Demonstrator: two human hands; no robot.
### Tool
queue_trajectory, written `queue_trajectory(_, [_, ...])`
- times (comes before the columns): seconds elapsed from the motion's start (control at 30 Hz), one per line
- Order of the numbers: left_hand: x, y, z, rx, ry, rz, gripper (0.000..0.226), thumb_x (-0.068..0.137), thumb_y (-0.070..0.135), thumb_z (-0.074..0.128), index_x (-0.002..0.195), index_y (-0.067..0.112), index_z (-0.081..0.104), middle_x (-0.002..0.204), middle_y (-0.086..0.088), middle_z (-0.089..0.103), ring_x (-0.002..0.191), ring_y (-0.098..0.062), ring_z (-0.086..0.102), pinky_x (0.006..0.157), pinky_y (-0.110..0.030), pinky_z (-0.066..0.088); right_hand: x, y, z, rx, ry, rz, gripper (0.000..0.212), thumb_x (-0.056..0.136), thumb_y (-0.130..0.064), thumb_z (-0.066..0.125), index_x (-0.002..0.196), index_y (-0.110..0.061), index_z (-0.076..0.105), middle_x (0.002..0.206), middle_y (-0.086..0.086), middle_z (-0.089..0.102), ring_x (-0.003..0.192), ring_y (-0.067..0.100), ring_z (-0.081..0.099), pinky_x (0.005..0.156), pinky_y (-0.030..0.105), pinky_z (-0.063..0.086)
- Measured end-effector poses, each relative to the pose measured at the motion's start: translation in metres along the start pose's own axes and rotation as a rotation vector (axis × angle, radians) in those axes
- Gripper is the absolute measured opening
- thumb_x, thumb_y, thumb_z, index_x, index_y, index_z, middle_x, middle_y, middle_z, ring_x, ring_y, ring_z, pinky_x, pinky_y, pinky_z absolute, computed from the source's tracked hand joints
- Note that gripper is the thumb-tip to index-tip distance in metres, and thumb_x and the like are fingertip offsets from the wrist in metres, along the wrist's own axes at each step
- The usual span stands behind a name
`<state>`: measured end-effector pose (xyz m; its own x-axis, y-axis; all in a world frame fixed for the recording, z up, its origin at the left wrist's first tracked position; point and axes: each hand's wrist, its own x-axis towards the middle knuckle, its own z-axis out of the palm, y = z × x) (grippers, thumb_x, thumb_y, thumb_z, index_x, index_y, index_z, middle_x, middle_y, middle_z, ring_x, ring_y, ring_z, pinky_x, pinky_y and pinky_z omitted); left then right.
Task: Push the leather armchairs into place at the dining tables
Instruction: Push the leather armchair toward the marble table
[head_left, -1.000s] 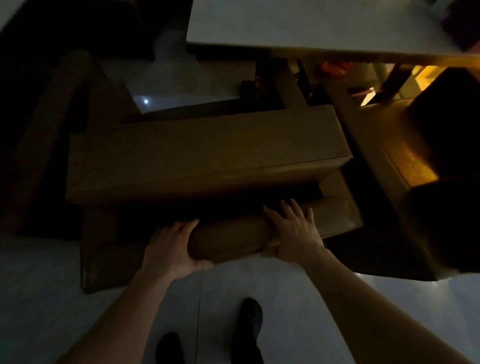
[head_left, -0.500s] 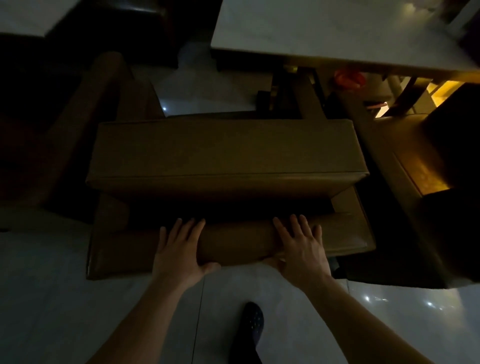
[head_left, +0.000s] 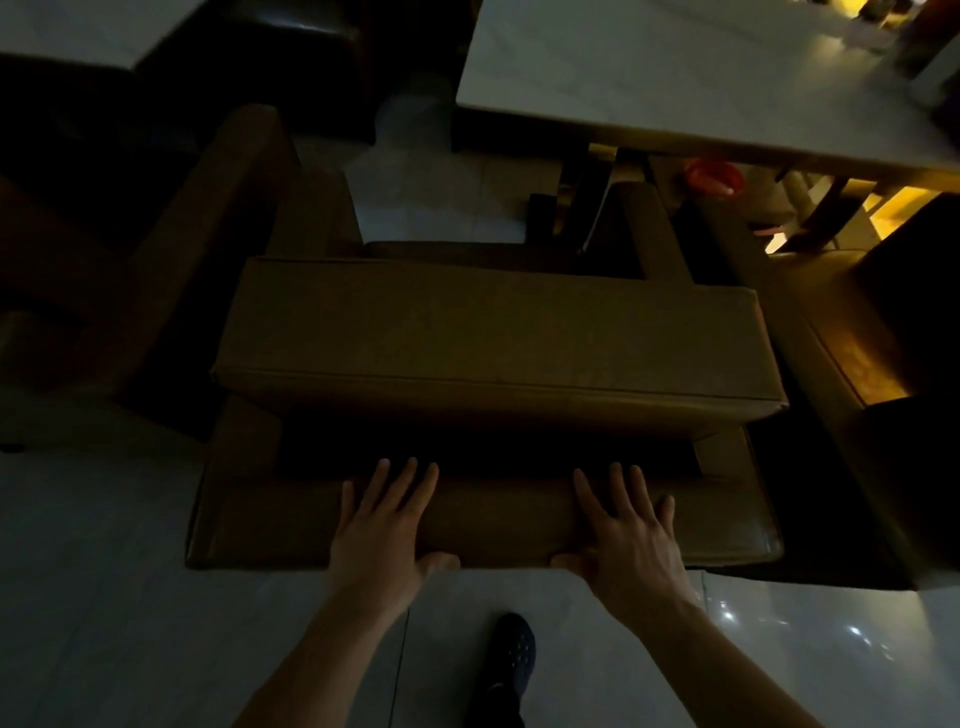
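Note:
A brown leather armchair (head_left: 493, 338) stands below me, seen from behind and above in dim light. Its thick back cushion fills the middle of the view and its rounded rear rail runs along the near edge. My left hand (head_left: 387, 525) lies flat on that rail, fingers over the top and thumb under the edge. My right hand (head_left: 623, 535) grips the same rail further right in the same way. A white-topped dining table (head_left: 675, 78) stands beyond the chair at the upper right, its dark pedestal just past the chair's front.
A second brown armchair (head_left: 831, 338) sits close on the right, a third (head_left: 171, 249) on the left. Another table corner (head_left: 78, 26) shows at the upper left. A red object (head_left: 711, 176) lies under the table. My dark shoe (head_left: 511, 654) is on the pale tiled floor.
The armchair has straightened and slid forward toward the table. Both hands have stayed on the rear rail, and I have stepped after it.

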<state>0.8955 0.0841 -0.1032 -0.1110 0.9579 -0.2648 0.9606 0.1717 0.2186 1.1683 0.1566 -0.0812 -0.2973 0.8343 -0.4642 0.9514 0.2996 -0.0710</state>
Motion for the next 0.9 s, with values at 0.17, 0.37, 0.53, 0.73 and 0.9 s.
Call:
queue_trajectory(0.17, [0.017, 0.002, -0.006, -0.002, -0.001, -0.012, 0.105, 0.076, 0.082, 0.047, 0.152, 0.041, -0.012, 0.165, 0.012, -0.004, 0.150, -0.020, -0.014, 0.122, -0.053, -0.003, 0.016, 0.003, -0.008, 0.003, 0.017, -0.008, 0.104, 0.085, -0.080, 0.043, 0.153, -0.036, -0.022, 0.166, 0.013, -0.018, 0.150, 0.037, -0.023, 0.121, 0.066, -0.001])
queue_trajectory(0.37, [0.064, 0.002, -0.019, -0.015, -0.006, -0.030, 0.107, 0.074, 0.082, 0.052, 0.154, 0.041, -0.007, 0.165, 0.011, -0.002, 0.151, -0.019, -0.013, 0.121, -0.054, -0.002, 0.060, 0.010, -0.029, 0.031, 0.068, -0.028, 0.101, 0.086, -0.077, 0.046, 0.157, -0.037, -0.015, 0.168, 0.011, -0.014, 0.151, 0.036, -0.021, 0.121, 0.066, 0.001])
queue_trajectory(0.53, [0.113, 0.001, -0.036, 0.009, -0.026, -0.053, 0.109, 0.074, 0.079, 0.056, 0.155, 0.040, -0.006, 0.166, 0.010, -0.002, 0.151, -0.021, -0.013, 0.121, -0.055, -0.003, 0.105, 0.011, -0.051, 0.028, 0.096, -0.035, 0.101, 0.087, -0.076, 0.048, 0.158, -0.036, -0.012, 0.168, 0.013, -0.011, 0.152, 0.038, -0.018, 0.120, 0.066, 0.001])
queue_trajectory(0.73, [0.149, -0.009, -0.051, 0.025, -0.071, -0.088, 0.109, 0.075, 0.077, 0.057, 0.154, 0.040, -0.010, 0.165, 0.009, -0.008, 0.149, -0.019, -0.018, 0.121, -0.054, -0.006, 0.140, 0.005, -0.066, -0.018, 0.109, -0.044, 0.103, 0.085, -0.079, 0.045, 0.157, -0.034, -0.013, 0.168, 0.015, -0.009, 0.152, 0.040, -0.015, 0.120, 0.067, 0.004])
queue_trajectory(0.9, [0.143, -0.004, -0.055, 0.057, -0.079, -0.117, 0.110, 0.077, 0.076, 0.057, 0.154, 0.037, -0.012, 0.165, 0.006, -0.011, 0.150, -0.021, -0.018, 0.121, -0.053, -0.005, 0.136, 0.002, -0.063, -0.012, 0.093, -0.042, 0.102, 0.087, -0.079, 0.041, 0.156, -0.033, -0.019, 0.166, 0.015, -0.016, 0.150, 0.040, -0.021, 0.120, 0.067, 0.000])
